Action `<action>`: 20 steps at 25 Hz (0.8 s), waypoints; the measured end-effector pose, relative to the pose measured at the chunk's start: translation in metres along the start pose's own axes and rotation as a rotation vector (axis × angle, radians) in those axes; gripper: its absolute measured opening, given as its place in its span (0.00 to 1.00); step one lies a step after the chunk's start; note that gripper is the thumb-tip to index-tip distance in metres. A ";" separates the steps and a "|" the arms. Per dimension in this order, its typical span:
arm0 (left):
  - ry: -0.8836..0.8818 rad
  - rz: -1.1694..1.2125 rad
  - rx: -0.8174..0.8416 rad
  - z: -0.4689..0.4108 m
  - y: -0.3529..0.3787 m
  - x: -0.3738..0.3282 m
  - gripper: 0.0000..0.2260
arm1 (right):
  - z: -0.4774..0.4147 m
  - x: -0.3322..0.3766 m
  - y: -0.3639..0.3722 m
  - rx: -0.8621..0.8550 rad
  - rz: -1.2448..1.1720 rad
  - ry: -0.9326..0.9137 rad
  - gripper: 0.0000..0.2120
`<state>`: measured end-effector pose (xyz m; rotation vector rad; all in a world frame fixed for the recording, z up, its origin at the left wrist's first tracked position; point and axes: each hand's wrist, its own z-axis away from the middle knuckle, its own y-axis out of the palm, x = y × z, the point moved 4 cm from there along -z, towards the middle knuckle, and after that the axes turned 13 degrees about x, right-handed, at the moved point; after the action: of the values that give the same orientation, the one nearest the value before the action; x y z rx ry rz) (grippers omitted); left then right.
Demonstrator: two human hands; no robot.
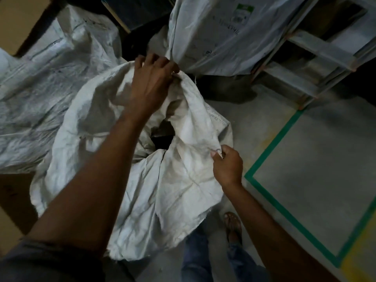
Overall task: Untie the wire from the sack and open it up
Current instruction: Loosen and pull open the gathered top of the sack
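Gripping the far rim of the white sack (189, 180) with the left hand (151, 80), fingers curled over the bunched cloth, while the right hand (227, 165) pinches the near-right edge between thumb and fingers. Sack's sitting on the grey floor (305, 159) by the person's feet, its mouth gaping on a dark hole, with another crumpled sack (40, 88) touching its left side.

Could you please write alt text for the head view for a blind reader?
The left hand grips the far rim of a white sack and the right hand pinches its near rim, the mouth partly open. Other sacks lie behind.
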<state>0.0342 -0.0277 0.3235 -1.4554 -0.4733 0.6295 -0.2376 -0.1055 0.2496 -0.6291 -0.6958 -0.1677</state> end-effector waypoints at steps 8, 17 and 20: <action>-0.918 0.766 -0.168 0.200 0.064 -0.075 0.14 | -0.026 0.023 -0.021 0.172 -0.985 0.217 0.20; -1.822 1.355 -0.175 0.309 0.072 -0.142 0.44 | -0.018 0.016 -0.019 0.353 -0.838 0.236 0.25; -1.865 1.736 -0.385 0.327 0.080 -0.158 0.44 | 0.014 0.006 -0.029 0.435 -0.728 0.187 0.22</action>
<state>-0.3051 0.1177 0.2802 -0.8127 -0.5581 3.4719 -0.2510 -0.1205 0.2757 0.0795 -0.7256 -0.7174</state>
